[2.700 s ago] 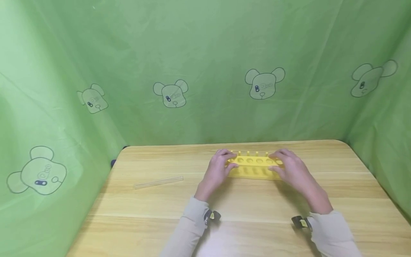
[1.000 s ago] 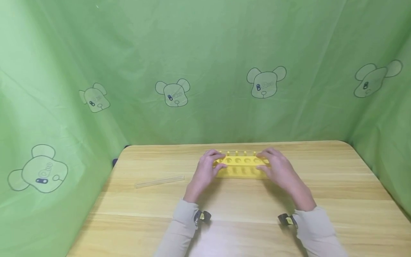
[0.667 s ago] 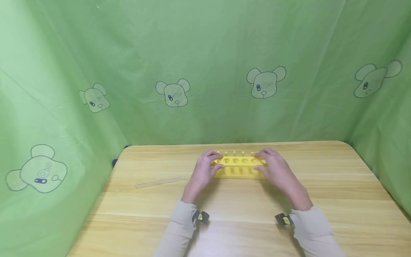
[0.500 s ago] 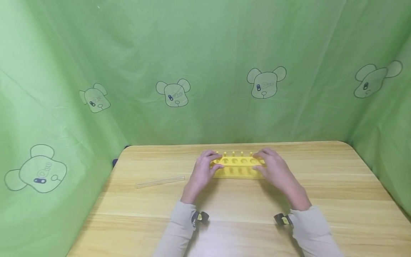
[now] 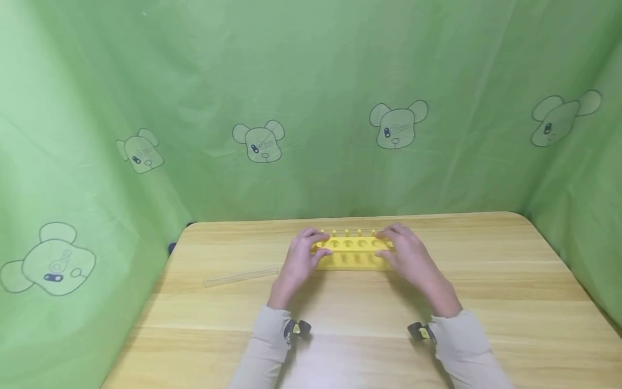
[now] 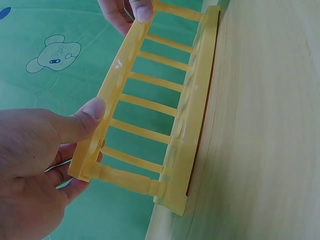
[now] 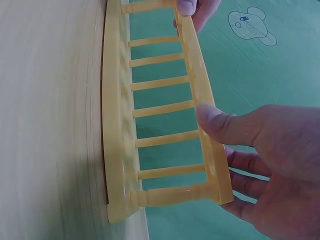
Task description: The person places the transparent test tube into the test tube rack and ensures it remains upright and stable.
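A yellow plastic test tube rack [image 5: 353,266] stands upright toward the back of the table, its long side facing me. Its top bar has a row of round holes, and a row of short pegs shows behind it. My left hand [image 5: 301,258] grips the left end of the top bar, thumb on the near side and fingers behind. At the right end my right hand [image 5: 407,257] pinches the same bar likewise. In the left wrist view the rack's thin posts [image 6: 150,103] join the bar to the base. The right wrist view shows the base [image 7: 114,130] right at the tabletop.
Left of the rack, clear glass tubing [image 5: 241,277] lies on the wooden table [image 5: 359,329]. Green curtains [image 5: 320,178] printed with mouse-like heads enclose the back and both sides. Each wrist carries a small black camera [image 5: 303,329].
Both hands have moved left together along the table, bringing the test tube rack with them toward the glass tubing. Their grip looks the same, and the tubing stays in place.
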`<state>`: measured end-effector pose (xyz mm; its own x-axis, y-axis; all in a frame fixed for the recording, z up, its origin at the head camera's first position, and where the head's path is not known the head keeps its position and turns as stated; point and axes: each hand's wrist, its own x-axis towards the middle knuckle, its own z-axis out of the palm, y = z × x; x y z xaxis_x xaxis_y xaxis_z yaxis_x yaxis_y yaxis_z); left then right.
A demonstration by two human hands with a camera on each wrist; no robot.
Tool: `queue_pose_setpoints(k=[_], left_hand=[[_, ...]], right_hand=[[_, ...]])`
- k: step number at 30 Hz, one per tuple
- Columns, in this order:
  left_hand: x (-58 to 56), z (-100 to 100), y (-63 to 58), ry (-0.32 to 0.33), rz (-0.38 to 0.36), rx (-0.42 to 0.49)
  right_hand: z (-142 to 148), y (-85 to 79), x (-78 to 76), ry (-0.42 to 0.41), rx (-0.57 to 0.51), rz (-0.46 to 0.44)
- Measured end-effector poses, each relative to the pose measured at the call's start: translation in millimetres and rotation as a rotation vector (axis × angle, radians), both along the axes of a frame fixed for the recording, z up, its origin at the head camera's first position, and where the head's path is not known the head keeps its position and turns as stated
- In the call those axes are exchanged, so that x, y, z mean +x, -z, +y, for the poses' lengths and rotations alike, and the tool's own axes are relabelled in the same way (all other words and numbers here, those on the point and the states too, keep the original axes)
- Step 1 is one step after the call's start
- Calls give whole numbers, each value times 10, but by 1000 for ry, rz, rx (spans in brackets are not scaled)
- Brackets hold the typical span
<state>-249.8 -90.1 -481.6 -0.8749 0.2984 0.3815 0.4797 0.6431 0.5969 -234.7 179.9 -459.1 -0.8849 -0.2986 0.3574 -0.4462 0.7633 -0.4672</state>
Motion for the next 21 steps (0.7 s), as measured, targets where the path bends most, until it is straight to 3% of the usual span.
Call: queue_pose_setpoints(k=[21], left_hand=[[36, -18, -34, -9, 5, 8]], right_hand=[[2, 62, -2, 4, -34, -3]])
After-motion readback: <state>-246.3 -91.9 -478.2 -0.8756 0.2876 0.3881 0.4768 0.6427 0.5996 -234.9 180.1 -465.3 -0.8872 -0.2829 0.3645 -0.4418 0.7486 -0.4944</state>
